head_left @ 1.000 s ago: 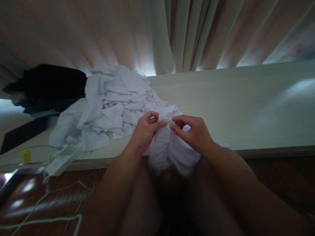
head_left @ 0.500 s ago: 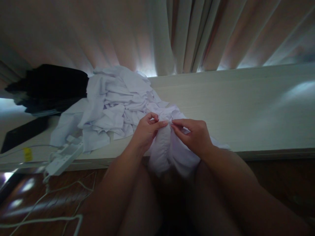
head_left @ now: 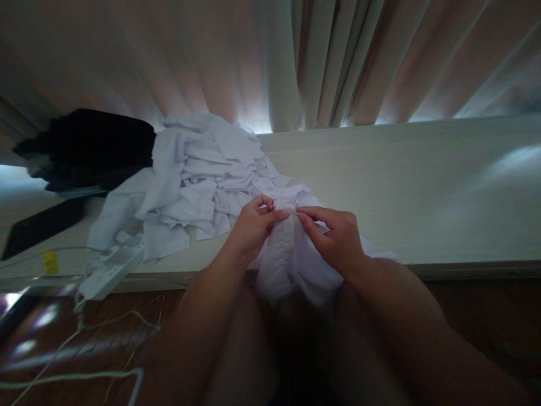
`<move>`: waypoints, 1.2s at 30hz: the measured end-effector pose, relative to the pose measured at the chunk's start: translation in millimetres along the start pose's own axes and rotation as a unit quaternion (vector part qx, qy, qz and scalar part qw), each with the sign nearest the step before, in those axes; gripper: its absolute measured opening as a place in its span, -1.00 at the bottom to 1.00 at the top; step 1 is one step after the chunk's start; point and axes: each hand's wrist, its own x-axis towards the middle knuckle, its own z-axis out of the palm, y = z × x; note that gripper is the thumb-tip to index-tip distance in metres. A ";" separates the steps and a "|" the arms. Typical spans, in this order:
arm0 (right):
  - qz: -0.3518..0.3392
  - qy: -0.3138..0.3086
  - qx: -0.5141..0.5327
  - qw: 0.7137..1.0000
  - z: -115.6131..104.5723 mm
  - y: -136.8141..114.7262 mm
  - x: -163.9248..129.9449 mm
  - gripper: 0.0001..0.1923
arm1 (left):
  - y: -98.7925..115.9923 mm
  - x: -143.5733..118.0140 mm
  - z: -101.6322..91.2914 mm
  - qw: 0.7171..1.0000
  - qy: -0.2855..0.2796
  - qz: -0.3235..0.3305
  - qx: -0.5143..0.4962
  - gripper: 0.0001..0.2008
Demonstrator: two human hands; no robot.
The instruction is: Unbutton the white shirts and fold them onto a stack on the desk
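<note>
Pale pleated curtains (head_left: 211, 62) are hanging behind a crumpled white-cloth pile (head_left: 203, 163); right of it, the left hand (head_left: 255, 225) is pinching a white fabric garment (head_left: 279, 248), the right hand (head_left: 333, 232) now closing finger-to-thumb, firming the hold.

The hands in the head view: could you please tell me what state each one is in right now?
Left hand: closed, pinching the gathered white cloth.
Right hand: closed, thumb and finger pinching the same cloth.

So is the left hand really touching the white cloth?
Touching. The head view shows it: the thumb of the left hand lies across the upper part of the white cloth, with no gap visible.
</note>
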 end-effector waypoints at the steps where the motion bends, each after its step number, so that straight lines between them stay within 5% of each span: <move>1: 0.012 -0.003 0.012 1.000 -0.1 0.2 -0.1 -0.78 | -0.3 0.1 -0.2 1.000 0.003 -0.002 0.002 -0.62; 17: 0.158 -0.061 0.200 0.965 4.9 22.8 7.9 -0.82 | -8.1 4.2 -4.6 0.999 -0.023 0.010 0.022 -0.61; 29: 0.157 -0.075 0.204 0.963 10.2 32.2 6.8 -0.84 | -5.8 3.5 -2.3 0.998 -0.025 0.018 0.061 -0.65; 36: 0.154 -0.077 0.204 0.964 10.6 33.7 6.8 -0.86 | -3.4 3.0 4.1 0.993 0.008 -0.004 0.116 -0.89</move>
